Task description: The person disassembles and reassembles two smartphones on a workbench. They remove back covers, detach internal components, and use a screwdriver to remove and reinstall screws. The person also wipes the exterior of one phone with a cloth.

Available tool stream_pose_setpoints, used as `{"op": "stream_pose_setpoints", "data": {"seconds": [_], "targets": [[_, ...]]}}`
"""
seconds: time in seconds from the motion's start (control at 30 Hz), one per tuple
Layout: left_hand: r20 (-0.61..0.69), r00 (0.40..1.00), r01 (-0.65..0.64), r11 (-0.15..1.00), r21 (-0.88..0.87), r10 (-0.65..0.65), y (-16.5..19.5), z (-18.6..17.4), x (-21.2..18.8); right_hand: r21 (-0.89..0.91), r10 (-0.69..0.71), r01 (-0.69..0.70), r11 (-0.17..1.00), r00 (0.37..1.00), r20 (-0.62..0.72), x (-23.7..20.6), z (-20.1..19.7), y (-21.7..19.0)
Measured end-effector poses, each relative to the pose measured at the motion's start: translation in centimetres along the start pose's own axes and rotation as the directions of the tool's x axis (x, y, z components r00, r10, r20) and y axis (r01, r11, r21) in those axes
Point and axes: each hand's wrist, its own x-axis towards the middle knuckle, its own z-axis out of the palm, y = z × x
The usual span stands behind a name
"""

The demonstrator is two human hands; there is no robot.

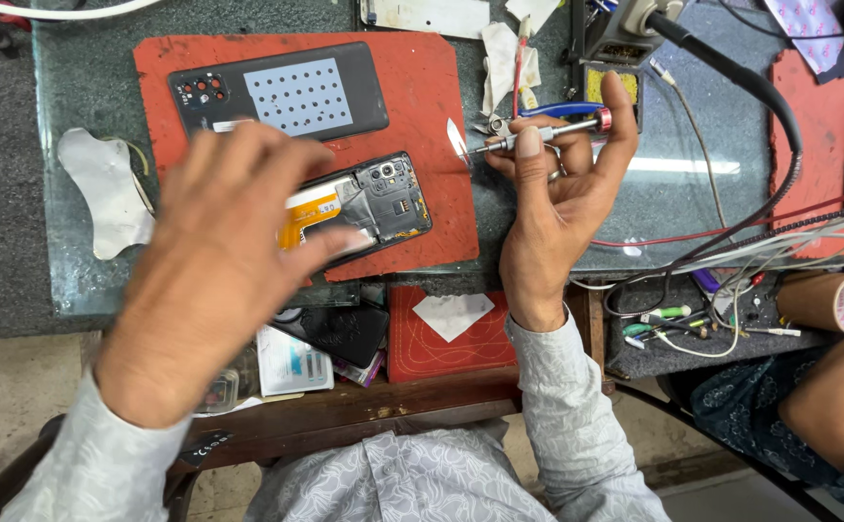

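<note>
Metal screwdriver [538, 133] pinched in right hand [557, 193] (palm up); left hand [219, 251] spread, released, over opened phone [374, 203].

Glass-topped bench [93, 87] w/ red mat [422, 87], white pry pad [103, 193], cables [731, 242].

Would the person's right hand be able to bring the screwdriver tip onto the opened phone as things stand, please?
Probably yes. The right hand holds the screwdriver just off the red mat, tip toward the opened phone. The phone's camera end lies bare; the left hand covers only its other end.
</note>
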Motion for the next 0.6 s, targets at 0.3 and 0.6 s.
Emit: {"op": "stream_pose_setpoints", "data": {"seconds": [0.3,0.6], "targets": [[0.086,0.996,0.012,0.994,0.112,-0.022,1.7,0.3,-0.4,0.015,-0.004,0.004,1.000,1.000,-0.009,-0.2,0.0,-0.2],[0.344,0.926,0.187,0.981,-0.056,-0.157,2.5,-2.1,1.5,0.033,-0.007,0.008,0.999,1.000,-0.017,-0.4,-0.1,-0.5]]}}
